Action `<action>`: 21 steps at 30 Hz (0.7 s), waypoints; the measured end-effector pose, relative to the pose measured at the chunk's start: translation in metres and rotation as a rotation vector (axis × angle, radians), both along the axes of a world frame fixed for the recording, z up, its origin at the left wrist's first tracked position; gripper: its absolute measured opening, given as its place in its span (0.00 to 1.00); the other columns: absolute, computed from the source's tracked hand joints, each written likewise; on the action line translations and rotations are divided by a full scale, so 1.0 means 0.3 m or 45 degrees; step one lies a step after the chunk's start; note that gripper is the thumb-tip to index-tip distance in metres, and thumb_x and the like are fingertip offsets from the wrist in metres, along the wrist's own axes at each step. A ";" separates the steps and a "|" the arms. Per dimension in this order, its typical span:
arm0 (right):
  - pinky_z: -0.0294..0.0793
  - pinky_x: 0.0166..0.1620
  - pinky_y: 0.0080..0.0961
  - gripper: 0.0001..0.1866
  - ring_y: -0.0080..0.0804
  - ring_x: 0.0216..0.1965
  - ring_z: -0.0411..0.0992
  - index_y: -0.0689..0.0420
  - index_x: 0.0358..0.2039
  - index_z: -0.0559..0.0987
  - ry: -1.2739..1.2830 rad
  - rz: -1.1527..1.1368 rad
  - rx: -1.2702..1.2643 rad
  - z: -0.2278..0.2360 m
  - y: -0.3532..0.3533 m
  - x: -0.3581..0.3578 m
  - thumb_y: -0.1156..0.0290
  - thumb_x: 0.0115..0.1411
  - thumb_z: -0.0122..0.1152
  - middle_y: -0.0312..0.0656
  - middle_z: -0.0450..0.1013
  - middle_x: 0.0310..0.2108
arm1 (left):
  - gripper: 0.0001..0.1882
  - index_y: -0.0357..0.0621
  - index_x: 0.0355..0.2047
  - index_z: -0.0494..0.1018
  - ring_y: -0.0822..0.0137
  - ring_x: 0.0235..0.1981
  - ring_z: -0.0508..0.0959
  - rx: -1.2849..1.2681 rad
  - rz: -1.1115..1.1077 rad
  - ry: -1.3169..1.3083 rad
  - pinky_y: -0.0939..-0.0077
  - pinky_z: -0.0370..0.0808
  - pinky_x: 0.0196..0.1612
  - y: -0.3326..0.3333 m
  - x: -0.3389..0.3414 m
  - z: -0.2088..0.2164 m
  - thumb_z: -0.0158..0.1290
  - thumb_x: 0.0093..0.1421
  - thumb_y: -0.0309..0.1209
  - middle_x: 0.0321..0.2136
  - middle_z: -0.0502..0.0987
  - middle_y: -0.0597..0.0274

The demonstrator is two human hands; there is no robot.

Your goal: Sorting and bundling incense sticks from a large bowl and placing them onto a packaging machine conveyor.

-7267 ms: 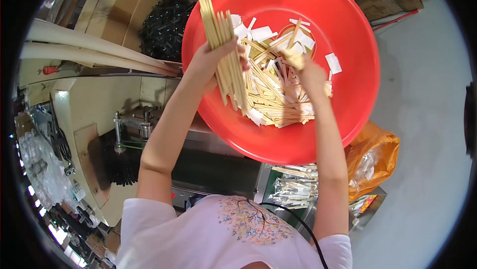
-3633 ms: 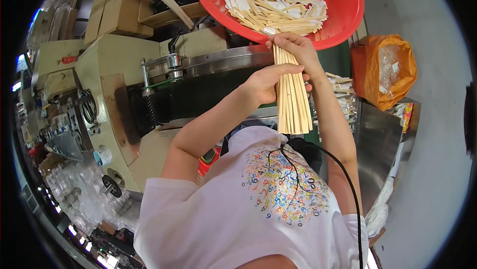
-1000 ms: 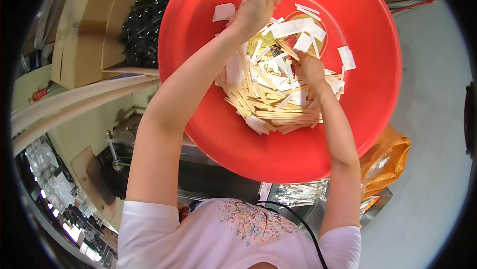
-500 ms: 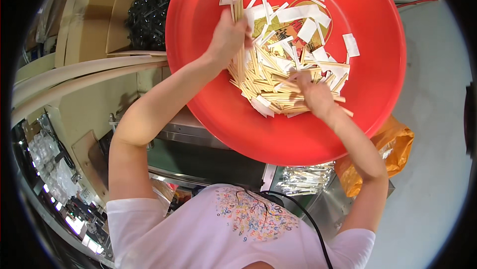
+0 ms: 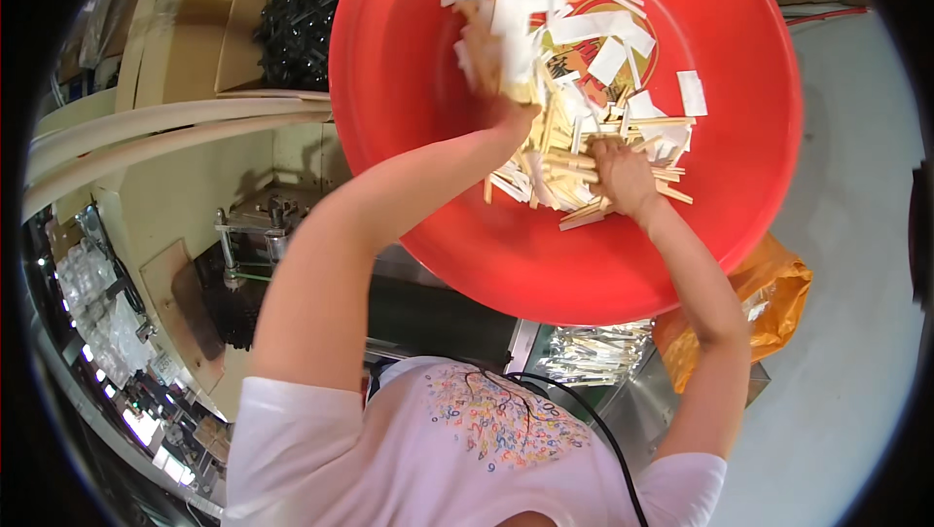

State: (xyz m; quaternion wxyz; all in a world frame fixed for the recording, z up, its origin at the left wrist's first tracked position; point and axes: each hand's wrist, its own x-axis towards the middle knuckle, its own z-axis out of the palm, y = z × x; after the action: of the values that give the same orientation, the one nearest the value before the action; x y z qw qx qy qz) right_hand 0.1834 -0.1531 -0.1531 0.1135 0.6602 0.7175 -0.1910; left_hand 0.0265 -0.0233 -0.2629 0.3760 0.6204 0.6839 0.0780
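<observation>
A large red plastic basin (image 5: 720, 196) holds a loose pile of thin pale wooden sticks (image 5: 564, 165), like chopsticks, mixed with white paper slips (image 5: 608, 61). My left hand (image 5: 516, 116) is over the basin's left half. Its fingers are hidden or smeared among a blurred clump of paper slips (image 5: 513, 29) and sticks, so its grip is unclear. At the right side of the pile, my right hand (image 5: 625, 177) has its fingers curled down around some of the sticks. A round printed picture shows on the basin's bottom beneath the slips.
A cardboard box of dark glossy pieces (image 5: 309, 16) stands left of the basin, near pale curved rails (image 5: 175, 128). An orange bag (image 5: 769, 303) lies at the basin's lower right. Shiny wrapped strips (image 5: 595, 352) lie below its rim, and a metal fixture (image 5: 253, 240) is at lower left.
My left hand has swung right and toward me from the upright stick bundle; slips and sticks beyond it now blur. My right hand has shifted slightly, its fingers more curled into the pile.
</observation>
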 end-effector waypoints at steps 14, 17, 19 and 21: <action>0.75 0.30 0.24 0.18 0.28 0.28 0.73 0.66 0.38 0.73 1.408 -1.660 -0.154 0.469 0.050 0.202 0.68 0.48 0.61 0.41 0.73 0.27 | 0.17 0.37 0.37 0.68 0.72 0.19 0.70 -0.514 -0.300 -0.991 0.71 0.69 0.22 0.230 -0.027 0.730 0.55 0.53 0.36 0.17 0.68 0.63; 0.74 0.38 0.24 0.23 0.29 0.34 0.73 0.66 0.44 0.70 1.495 -1.732 -0.005 0.516 0.000 0.062 0.70 0.48 0.62 0.43 0.73 0.36 | 0.19 0.37 0.41 0.64 0.79 0.15 0.65 -0.905 -0.269 -1.299 0.82 0.66 0.18 0.108 -0.054 0.870 0.56 0.54 0.34 0.15 0.62 0.70; 0.72 0.43 0.23 0.25 0.28 0.39 0.72 0.66 0.48 0.68 1.546 -1.698 -0.029 0.572 -0.017 -0.027 0.74 0.49 0.61 0.43 0.72 0.41 | 0.16 0.38 0.37 0.66 0.78 0.15 0.65 -0.990 -0.218 -1.408 0.82 0.66 0.18 0.056 -0.052 0.866 0.57 0.53 0.32 0.16 0.65 0.69; 0.72 0.43 0.24 0.25 0.29 0.39 0.72 0.66 0.48 0.67 1.643 -1.577 -0.014 0.611 -0.038 -0.093 0.75 0.49 0.61 0.44 0.72 0.41 | 0.13 0.39 0.31 0.70 0.75 0.14 0.65 -1.091 -0.243 -1.334 0.80 0.65 0.18 0.018 -0.040 0.881 0.59 0.51 0.33 0.12 0.63 0.67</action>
State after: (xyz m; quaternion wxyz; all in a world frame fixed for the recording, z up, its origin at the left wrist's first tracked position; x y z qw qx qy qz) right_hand 0.1554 -0.1645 0.0303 -0.4326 0.6927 0.1557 -0.5557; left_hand 0.0145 -0.0180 0.0013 0.8750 0.3548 0.3246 0.0568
